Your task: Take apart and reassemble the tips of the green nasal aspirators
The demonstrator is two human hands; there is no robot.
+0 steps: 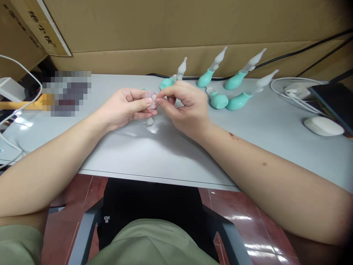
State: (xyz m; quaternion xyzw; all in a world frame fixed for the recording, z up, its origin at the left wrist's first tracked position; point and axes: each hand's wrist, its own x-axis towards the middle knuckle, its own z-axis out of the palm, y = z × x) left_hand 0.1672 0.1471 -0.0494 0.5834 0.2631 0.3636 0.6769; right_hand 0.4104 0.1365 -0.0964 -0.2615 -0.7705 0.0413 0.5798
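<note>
Translucent plastic forms the small part [151, 102] held between the two hands, above the front-middle area of the tabletop. The left hand [125, 106] grips this part between thumb and curled fingers, which partly cover it. The right hand [190, 101] meets it from the opposite side, thumb and index fingertip brought together at its edge in a pinch; the remaining fingers are bent. A small whitish rounded piece [150, 121] shows just below the left fingertips; whether it joins the held part cannot be determined.

Directly behind the right hand is a teal bulb [166, 83] with a white nozzle [182, 67] pointing up, both partly hidden. To the right of that hand, three teal bulbs [239, 101] lie tilted, each fitted with a white tapered nozzle directed up and to the right. Among them sits a rounder teal bulb [219, 100], a clear piece at its upper left.

Farther right are a coiled white cable [278, 95] and a white mouse [324, 126]. All rest on a grey tabletop [132, 154], backed by a cardboard wall [124, 29].
</note>
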